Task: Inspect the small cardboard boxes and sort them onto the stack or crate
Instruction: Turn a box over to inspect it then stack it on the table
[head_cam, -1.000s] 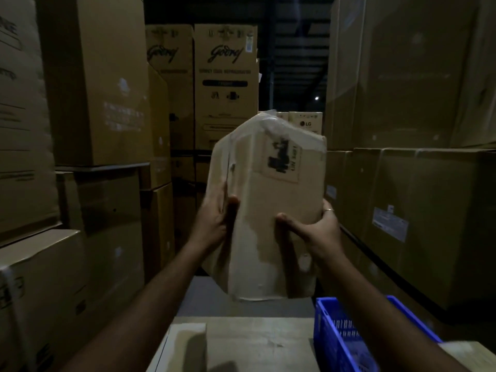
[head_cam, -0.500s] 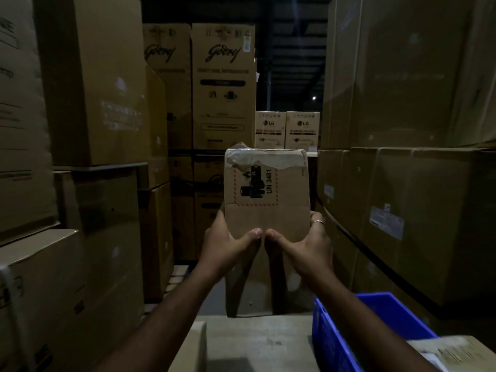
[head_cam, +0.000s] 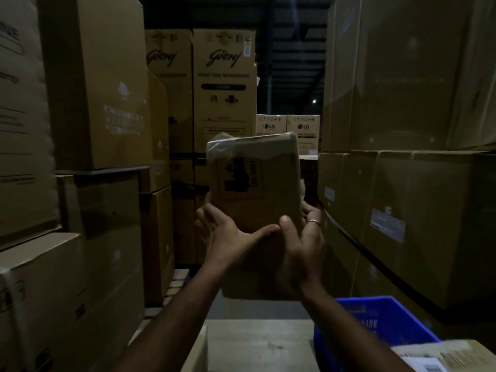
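Small cardboard box (head_cam: pixel 255 183): dull brown, black printed label, clear glossy tape along top. Crate (head_cam: pixel 375 315) at 5 o'clock: bright blue. Surrounding cartons (head_cam: pixel 94 84): tan, black lettering. Ring (head_cam: pixel 314 222): silver.

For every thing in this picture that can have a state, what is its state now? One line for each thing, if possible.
Small box: held up in the air, upright, taped shut at the top, printed label facing the camera.
Left hand: closed on the box's lower left side.
Right hand: closed on the box's lower right side, ring on one finger.
Blue crate: open on top, contents unclear.
Big cartons: stacked, closed.
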`<action>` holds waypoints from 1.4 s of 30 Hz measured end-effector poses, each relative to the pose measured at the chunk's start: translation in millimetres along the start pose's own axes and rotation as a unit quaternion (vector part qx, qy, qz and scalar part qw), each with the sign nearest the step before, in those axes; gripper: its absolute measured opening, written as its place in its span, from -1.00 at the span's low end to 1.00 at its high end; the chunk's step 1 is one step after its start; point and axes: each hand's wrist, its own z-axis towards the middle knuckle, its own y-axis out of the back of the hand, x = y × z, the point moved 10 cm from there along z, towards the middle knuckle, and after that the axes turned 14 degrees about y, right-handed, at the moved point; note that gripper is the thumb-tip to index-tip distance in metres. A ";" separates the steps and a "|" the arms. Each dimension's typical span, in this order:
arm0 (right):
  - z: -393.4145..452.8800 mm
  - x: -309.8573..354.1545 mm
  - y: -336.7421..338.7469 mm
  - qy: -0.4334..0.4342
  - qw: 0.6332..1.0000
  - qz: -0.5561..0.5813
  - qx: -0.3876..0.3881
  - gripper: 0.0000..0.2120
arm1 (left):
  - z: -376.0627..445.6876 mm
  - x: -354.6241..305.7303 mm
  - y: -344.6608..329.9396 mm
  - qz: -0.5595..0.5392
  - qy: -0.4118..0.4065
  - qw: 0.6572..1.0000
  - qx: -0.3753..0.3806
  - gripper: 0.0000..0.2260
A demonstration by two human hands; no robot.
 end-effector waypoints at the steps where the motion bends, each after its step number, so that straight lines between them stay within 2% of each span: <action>1: -4.2 6.1 -4.6 0.010 1.000 0.005 0.007 -0.53 | -1.7 1.3 -1.3 -0.014 0.024 1.000 0.000 0.30; 5: -26.5 25.6 -25.9 0.075 0.996 0.022 0.049 -0.36 | -7.7 2.0 -1.0 -0.057 0.039 0.998 -0.008 0.48; 10: -33.6 31.4 -32.8 0.078 0.982 0.140 0.102 -0.18 | 1.0 2.4 7.6 -0.131 0.033 0.991 -0.009 0.44; 13: -26.5 32.8 -34.2 0.074 0.974 0.148 0.153 -0.24 | 18.0 3.2 19.3 -0.164 0.023 0.986 -0.014 0.33; 15: -8.5 23.4 -19.9 0.066 0.985 0.056 0.150 -0.31 | 31.8 8.4 28.2 -0.220 0.022 0.975 0.029 0.34; 17: 21.8 -2.2 13.5 0.039 0.990 -0.102 0.090 -0.30 | 44.6 13.8 32.5 -0.252 0.014 0.964 0.088 0.24; 19: 46.6 -31.7 38.8 -0.040 0.980 -0.179 0.072 -0.18 | 52.9 15.8 33.4 -0.266 0.006 0.954 0.141 0.04; 21: 55.5 -53.9 39.4 -0.116 0.980 -0.118 0.113 -0.08 | 56.8 17.2 29.6 -0.278 0.011 0.942 0.187 0.01; 23: 54.4 -52.8 37.0 -0.132 0.981 -0.072 0.121 -0.13 | 55.2 18.2 29.4 -0.280 0.015 0.940 0.197 0.01; 26: 48.7 -51.5 43.7 -0.101 0.984 -0.122 0.082 -0.20 | 43.5 22.3 25.0 -0.231 0.020 0.959 0.164 -0.10; 30: 33.4 -58.1 37.3 -0.091 0.974 -0.188 0.084 -0.13 | 35.0 32.5 18.9 -0.130 0.011 0.988 0.078 -0.17; 36: 30.9 -61.5 35.7 -0.059 0.973 -0.209 0.081 -0.13 | 39.0 37.2 17.1 -0.084 -0.005 0.995 0.052 -0.27; 42: 26.4 -53.6 35.3 -0.047 0.973 -0.221 0.057 -0.14 | 37.8 27.5 25.2 -0.076 -0.033 0.996 0.035 -0.28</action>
